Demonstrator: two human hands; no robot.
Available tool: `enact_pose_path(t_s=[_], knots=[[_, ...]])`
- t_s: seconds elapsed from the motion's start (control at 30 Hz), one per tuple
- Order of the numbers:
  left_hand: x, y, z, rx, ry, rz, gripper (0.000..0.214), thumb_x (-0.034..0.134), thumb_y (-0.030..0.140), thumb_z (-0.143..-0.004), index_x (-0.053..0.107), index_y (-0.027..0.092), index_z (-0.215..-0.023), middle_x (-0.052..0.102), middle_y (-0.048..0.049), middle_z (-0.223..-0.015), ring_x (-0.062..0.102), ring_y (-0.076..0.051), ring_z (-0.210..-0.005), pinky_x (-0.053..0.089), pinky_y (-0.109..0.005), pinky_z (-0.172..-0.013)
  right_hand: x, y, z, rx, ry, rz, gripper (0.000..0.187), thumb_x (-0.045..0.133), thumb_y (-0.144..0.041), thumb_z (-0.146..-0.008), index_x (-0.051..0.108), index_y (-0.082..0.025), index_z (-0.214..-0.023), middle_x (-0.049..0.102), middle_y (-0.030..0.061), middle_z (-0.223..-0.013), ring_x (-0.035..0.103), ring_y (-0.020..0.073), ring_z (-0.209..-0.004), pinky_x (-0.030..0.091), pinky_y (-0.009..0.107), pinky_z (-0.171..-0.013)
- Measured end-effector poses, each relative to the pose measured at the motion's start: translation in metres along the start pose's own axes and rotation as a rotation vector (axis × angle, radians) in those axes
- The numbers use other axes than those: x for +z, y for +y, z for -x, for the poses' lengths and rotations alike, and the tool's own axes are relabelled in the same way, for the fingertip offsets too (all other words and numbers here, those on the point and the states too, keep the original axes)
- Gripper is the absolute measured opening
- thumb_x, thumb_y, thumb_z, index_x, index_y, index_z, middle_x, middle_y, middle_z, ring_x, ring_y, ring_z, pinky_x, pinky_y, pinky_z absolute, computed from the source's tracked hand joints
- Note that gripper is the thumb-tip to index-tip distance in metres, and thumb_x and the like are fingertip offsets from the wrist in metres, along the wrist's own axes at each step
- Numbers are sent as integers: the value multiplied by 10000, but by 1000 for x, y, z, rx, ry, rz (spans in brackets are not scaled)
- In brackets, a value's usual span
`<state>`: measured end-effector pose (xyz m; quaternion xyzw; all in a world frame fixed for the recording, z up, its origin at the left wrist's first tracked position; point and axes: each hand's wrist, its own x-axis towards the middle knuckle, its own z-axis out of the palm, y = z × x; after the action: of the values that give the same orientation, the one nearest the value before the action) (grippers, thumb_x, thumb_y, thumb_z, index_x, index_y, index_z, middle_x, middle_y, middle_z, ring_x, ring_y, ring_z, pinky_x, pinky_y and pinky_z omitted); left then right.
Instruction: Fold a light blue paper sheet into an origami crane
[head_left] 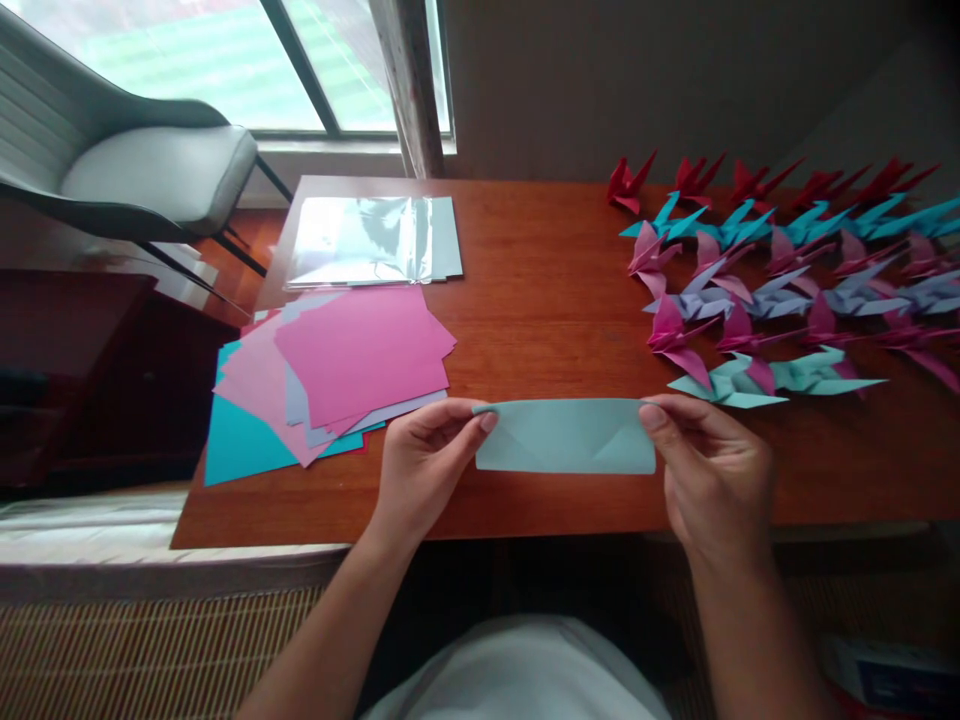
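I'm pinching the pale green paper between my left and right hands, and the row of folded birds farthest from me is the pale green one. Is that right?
Not quite: the head view shows red birds in the farthest row. Your left hand and right hand do pinch the pale green paper.

No text, label, brand, number or sign can be read on anything in this head view.

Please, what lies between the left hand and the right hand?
In the head view, a pale green paper stretches between the left hand and right hand, held by both.
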<state>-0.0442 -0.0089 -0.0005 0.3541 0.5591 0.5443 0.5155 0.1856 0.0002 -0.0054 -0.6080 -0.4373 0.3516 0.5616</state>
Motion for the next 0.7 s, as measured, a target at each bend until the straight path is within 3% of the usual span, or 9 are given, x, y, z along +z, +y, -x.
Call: enact_pose_path(t_s=[0.37,0.7], knots=[[1,3,0,15,1,-41,158,866,318,-719,781,186,-742,738,-16,-695,634,-114,-593,526,-202,-560,0,1,0,-9,0,6,185,854,-363,-753,781,-234,-863,757,23,-798,680,160,-706,523,280,-624],[1,4,0,10,23,-79,196,865,356,-713,779,181,-734,719,-13,-664,606,-111,-568,488,-201,-519,-1,2,-1,-14,-7,42,208,849,-384,-755,777,-226,-870,763,30,-804,696,174,-698,537,293,-616]])
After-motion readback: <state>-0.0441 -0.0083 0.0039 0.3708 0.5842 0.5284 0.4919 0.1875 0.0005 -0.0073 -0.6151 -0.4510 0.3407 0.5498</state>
